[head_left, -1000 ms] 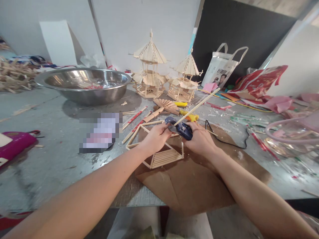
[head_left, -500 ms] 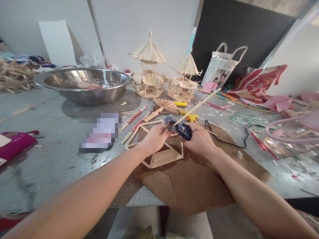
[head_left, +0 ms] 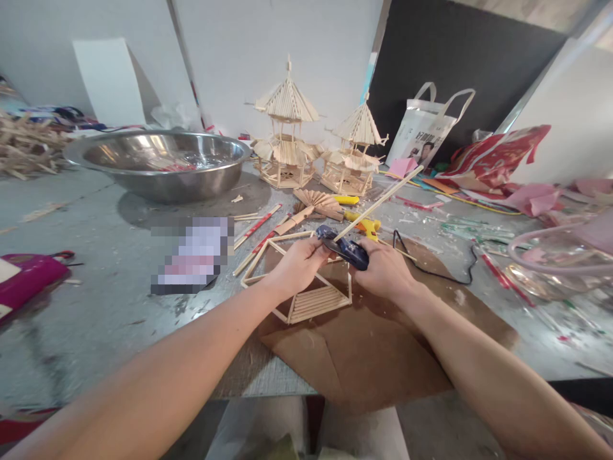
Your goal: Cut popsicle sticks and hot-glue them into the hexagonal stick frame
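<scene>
My right hand (head_left: 385, 265) is closed around a dark blue hand tool (head_left: 352, 250) with a grey metal part; its exact kind is unclear. Thin wooden sticks (head_left: 378, 206) slant up and to the right from the tool's left end. My left hand (head_left: 301, 262) is closed where the sticks meet the tool, thumb and fingers pinched together, apparently on the sticks' lower end; the fingers partly hide the grip. Below both hands lies a stick frame (head_left: 320, 306) with one section filled by parallel sticks, partly on brown paper (head_left: 368, 358).
Two stick pagodas (head_left: 287, 153) stand behind, near a folded fan (head_left: 318, 203) and a yellow glue gun (head_left: 368, 228). A steel basin (head_left: 182, 182) is at left, a pixelated item (head_left: 196, 255) in front of it. A black cord (head_left: 454, 281) and plastic scraps lie at right.
The blue tool's left end has tilted slightly, and my left fingertips have shifted a little to the right. The sticks and the frame keep nearly the same place.
</scene>
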`<state>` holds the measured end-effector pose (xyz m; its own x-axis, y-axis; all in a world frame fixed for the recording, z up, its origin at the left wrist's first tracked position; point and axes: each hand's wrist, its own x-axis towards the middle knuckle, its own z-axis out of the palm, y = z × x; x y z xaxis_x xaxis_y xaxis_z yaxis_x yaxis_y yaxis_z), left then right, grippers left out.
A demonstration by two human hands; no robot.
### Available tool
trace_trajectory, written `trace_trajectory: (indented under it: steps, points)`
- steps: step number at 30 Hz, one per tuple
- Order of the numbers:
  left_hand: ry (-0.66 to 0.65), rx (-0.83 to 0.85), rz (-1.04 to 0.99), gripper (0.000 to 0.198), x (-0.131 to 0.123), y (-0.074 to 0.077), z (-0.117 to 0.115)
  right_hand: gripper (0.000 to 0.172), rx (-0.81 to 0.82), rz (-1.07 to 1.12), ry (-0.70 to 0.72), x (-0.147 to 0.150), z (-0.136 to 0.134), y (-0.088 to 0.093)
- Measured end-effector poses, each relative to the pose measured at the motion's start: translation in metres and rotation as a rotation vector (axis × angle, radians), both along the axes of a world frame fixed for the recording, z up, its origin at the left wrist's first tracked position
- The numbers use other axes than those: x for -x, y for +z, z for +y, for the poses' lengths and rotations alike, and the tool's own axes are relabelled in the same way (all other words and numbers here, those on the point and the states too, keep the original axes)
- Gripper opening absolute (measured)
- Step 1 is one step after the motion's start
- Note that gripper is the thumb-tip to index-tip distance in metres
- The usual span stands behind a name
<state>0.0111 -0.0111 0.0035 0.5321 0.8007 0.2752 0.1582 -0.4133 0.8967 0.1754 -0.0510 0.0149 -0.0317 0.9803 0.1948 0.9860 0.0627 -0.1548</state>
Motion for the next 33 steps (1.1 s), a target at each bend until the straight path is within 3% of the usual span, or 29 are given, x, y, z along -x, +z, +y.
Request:
trace_trajectory:
  steps: [10, 19, 27, 33]
  points:
    - [0.020, -0.014, 0.010, 0.033, -0.002, 0.001, -0.002, 0.027, 0.064, -0.058, -0.029, 0.000, 0.001, 0.002]
    - [0.106, -0.151, 0.061, 0.027, -0.001, 0.006, -0.005, 0.024, 0.030, -0.029, -0.012, 0.002, 0.002, 0.001]
    - [0.057, -0.102, 0.021, 0.025, -0.001, 0.008, -0.006, 0.033, 0.009, 0.088, 0.049, -0.001, 0.002, 0.000]
    - [-0.052, 0.073, -0.030, 0.029, 0.001, 0.009, -0.007, 0.036, -0.012, 0.147, 0.084, -0.003, 0.000, -0.002]
